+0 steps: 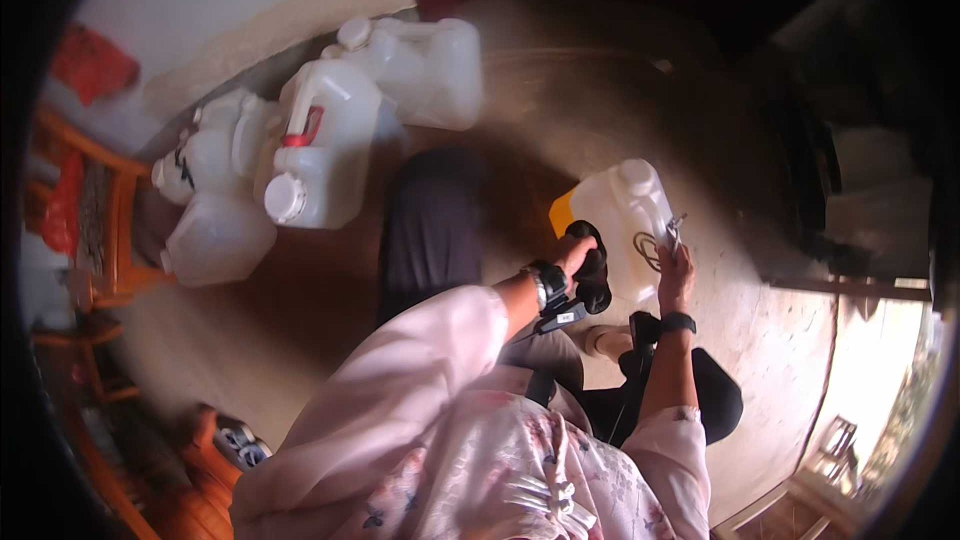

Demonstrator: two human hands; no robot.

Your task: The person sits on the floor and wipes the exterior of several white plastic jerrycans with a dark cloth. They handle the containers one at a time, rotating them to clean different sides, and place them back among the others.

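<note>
My left hand [579, 253] is closed around a dark, rounded object [592, 292] whose kind I cannot tell. Just beyond it, on the floor, is a translucent white plastic jerrycan [619, 202] with a white screw cap and a yellow patch at one end. A dark looped cord [646, 250] lies against its side. At the jerrycan's right edge, my right hand [677, 274] grips a small metal tool [676, 229], too blurred to name. Both wrists wear black straps with devices.
Several white plastic jerrycans [330, 142] stand or lie along the wall at upper left, one with a red handle piece. Wooden chairs [120, 225] with red bags are at far left. Dark furniture [877, 202] stands right, near a bright doorway [874, 382].
</note>
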